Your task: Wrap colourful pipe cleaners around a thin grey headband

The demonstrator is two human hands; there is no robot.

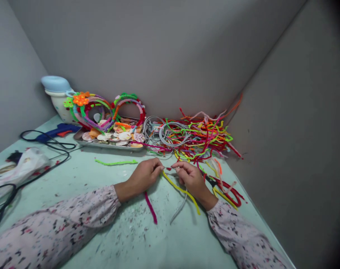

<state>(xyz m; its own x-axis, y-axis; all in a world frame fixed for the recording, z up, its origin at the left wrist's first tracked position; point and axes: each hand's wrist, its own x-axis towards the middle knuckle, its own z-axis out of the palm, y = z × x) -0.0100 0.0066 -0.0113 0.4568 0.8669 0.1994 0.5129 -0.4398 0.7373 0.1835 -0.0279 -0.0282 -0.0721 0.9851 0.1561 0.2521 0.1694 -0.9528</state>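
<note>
My left hand [148, 172] is closed in a pinch in the middle of the table. From its fingertips a yellow pipe cleaner [181, 189] slants down to the right. A thin grey wire [180, 209] spans the small gap between my hands, and its loose end curves below my right hand. The thumb and fingers of my right hand [192, 179] pinch this wire. Below the left wrist shows a magenta pipe cleaner [150, 209]; whether the hand holds it is hidden. A light green pipe cleaner [116, 163] lies beyond my left hand.
Behind my hands stands a metal tray [111, 146] of shells with colourful wrapped hoops [130, 98]. Wire coils [174, 134] and a pipe cleaner heap [209, 138] lie right of it. Scissors [224, 192] rest beside my right wrist. A blue glue gun [56, 132] and black cord [60, 158] lie left.
</note>
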